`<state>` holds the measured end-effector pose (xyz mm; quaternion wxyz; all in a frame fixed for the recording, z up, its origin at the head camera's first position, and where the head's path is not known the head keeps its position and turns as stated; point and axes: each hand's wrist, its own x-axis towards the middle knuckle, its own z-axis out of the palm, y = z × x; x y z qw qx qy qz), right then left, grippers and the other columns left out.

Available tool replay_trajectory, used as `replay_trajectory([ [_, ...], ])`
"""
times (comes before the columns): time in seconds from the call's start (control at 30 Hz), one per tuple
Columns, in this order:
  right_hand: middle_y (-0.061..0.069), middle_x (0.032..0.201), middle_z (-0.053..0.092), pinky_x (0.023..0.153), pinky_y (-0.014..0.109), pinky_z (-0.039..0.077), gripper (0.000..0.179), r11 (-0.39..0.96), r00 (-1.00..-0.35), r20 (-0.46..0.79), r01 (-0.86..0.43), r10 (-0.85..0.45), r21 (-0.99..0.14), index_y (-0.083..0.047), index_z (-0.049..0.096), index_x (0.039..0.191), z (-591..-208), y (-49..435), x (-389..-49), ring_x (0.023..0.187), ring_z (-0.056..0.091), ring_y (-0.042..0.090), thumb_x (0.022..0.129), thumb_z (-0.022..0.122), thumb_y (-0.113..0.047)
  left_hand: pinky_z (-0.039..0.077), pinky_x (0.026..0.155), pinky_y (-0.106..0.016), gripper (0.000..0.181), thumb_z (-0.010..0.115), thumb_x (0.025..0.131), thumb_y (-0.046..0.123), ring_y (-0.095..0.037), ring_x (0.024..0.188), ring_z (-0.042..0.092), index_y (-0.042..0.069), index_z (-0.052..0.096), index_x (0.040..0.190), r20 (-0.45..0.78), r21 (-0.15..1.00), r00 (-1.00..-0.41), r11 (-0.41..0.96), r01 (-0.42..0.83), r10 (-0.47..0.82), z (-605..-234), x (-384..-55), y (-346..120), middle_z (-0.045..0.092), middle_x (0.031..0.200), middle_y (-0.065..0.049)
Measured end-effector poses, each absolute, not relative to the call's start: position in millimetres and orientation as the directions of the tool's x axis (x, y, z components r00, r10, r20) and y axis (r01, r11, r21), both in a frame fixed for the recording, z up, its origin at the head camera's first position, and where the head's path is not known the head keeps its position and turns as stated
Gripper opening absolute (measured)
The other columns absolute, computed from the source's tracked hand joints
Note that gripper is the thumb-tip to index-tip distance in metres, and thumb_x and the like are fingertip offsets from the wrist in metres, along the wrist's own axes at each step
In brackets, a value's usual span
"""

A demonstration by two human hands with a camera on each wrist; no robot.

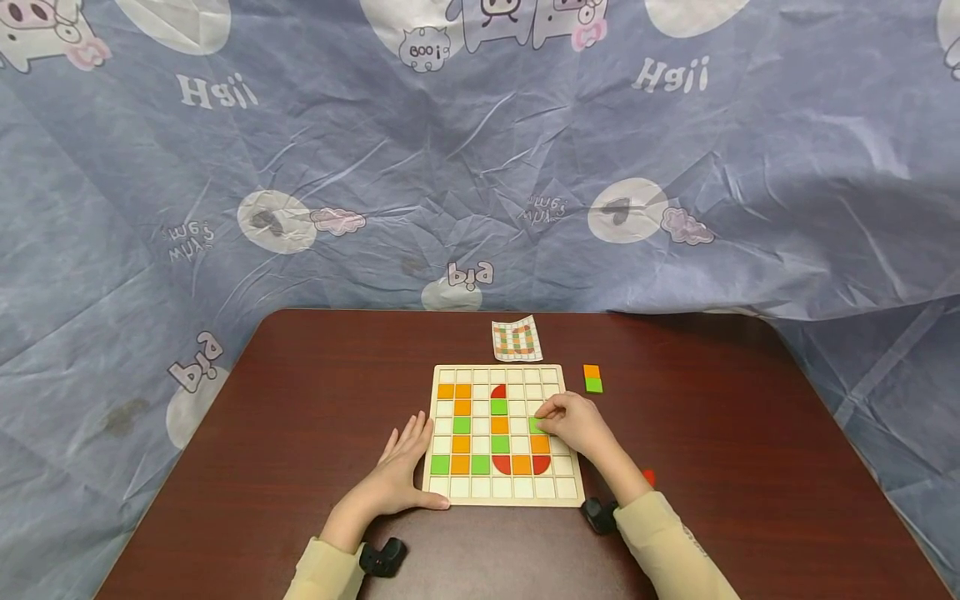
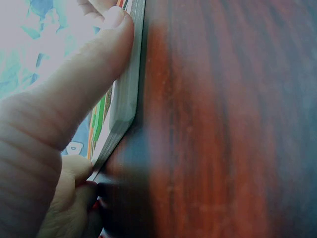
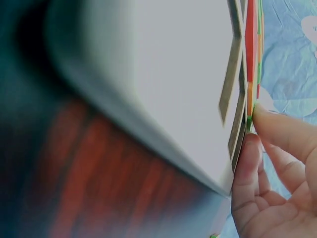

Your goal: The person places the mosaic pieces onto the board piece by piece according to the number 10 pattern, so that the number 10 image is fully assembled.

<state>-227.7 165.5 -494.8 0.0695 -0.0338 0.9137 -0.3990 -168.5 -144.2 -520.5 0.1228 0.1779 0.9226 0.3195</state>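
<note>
A pale gridded board [image 1: 510, 502] lies on the table, with orange, green and red tiles set in several of its squares. My left hand [image 1: 396, 477] is spread along the board's left edge, fingers straight, thumb [image 2: 106, 47] resting on the front left corner. On the right side of the grid, my right hand [image 1: 579, 425] pinches a green square tile [image 1: 535, 426] between thumb and fingers, low over its square. Just in front of that tile sits an orange tile [image 1: 540, 444], then a red quarter-round tile [image 1: 541, 464]. The fingers partly cover the green tile.
Behind the board lies a small paper pattern card [image 1: 517, 340] with a coloured grid. Right of the board are a loose orange tile [image 1: 592, 372] and a green one [image 1: 594, 386] side by side. Red pieces [image 1: 648, 477] show partly behind the right forearm. A blue printed cloth [image 1: 465, 167] hangs behind the table.
</note>
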Motion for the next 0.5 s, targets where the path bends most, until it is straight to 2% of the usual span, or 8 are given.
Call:
replay_trajectory([
  [0.2,0.003,0.085,0.063,0.068,0.026,0.048,0.007,0.676,-0.988,-0.098,-0.007,-0.116,-0.737,-0.009,0.074,0.087,-495.7,164.0,-227.5,0.073,0.057,0.012,0.083,0.078,-0.011,0.003,0.122,-0.059,0.126,0.089,0.066,0.047,-0.035,0.154,0.005,0.000,0.015,0.157,-0.116,0.632,-0.907,0.734,0.248,0.406,-521.2,-168.3,-145.3,0.008,0.165,-0.019],
  [0.5,0.005,0.086,0.071,0.066,0.024,0.049,0.017,0.572,-0.988,-0.148,0.101,-0.037,-0.814,-0.005,0.072,0.099,-493.3,177.8,-235.6,0.072,0.060,0.012,0.087,0.074,-0.018,0.003,0.122,-0.059,0.126,0.089,0.066,0.047,-0.035,0.154,0.004,-0.001,0.016,0.156,-0.112,0.631,-0.904,0.732,0.256,0.413,-520.5,-168.6,-144.9,0.008,0.165,-0.020],
])
